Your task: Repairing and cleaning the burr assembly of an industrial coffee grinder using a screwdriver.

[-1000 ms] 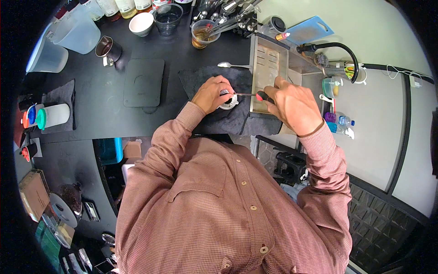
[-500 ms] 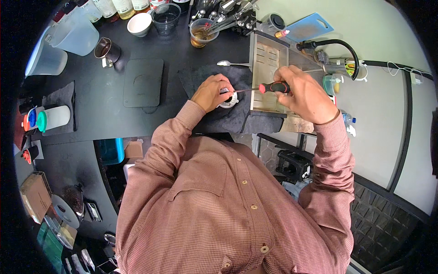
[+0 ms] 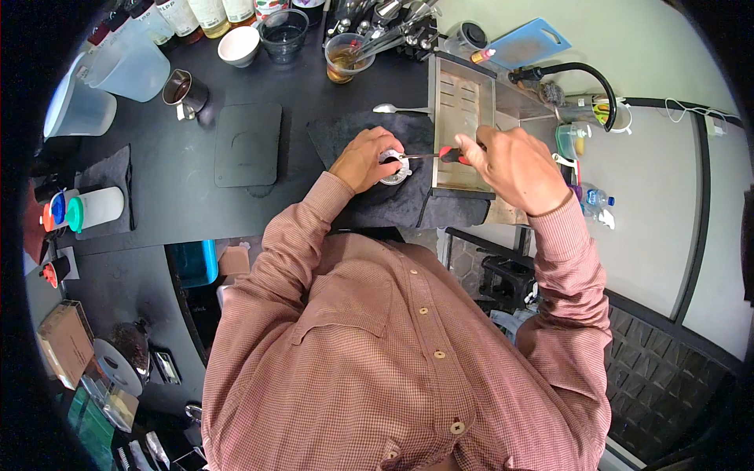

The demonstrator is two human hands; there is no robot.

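Observation:
My left hand (image 3: 364, 162) is closed on a small round silvery part (image 3: 397, 177) with a dark centre, its fingers and thumb pinching the near left side. The part rests at the edge of a dark cloth (image 3: 334, 133) on the black counter. From the right, my right hand (image 3: 525, 170) grips a screwdriver (image 3: 449, 155) with a red and black handle. Its thin metal shaft lies nearly level and points left, with the tip at the part's rim. My left fingertips are close by the tip, and exactly where it seats is too small to tell.
A metal drip tray (image 3: 465, 88) stands under my right hand. Beyond the cloth lies a white spoon (image 3: 399, 108). A flat black scale (image 3: 247, 145) and a steel pitcher (image 3: 185, 93) are to the left. At the back stands a plastic cup (image 3: 346, 59) holding tools in brown liquid.
My right hand has rolled around the screwdriver, its thumb shifting forward and covering more of the handle. My left hand and the round part have stayed nearly in place.

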